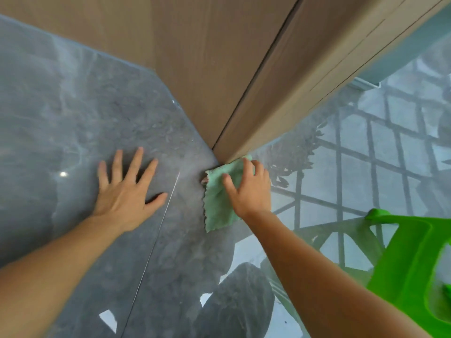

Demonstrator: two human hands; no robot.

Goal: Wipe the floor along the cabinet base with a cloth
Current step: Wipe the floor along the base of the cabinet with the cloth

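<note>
A pale green cloth (217, 203) lies flat on the glossy grey floor (73, 118), its far corner touching the bottom corner of the brown wooden cabinet (219, 69). My right hand (249, 191) presses down on the cloth's right side, fingers spread over it and fingertips close to the cabinet base. My left hand (127, 189) rests flat on the bare floor to the left of the cloth, fingers spread, holding nothing.
A bright green plastic stool (410, 264) stands at the lower right, close to my right forearm. A thin tile joint (158, 225) runs diagonally between my hands. The floor to the right reflects a window grille.
</note>
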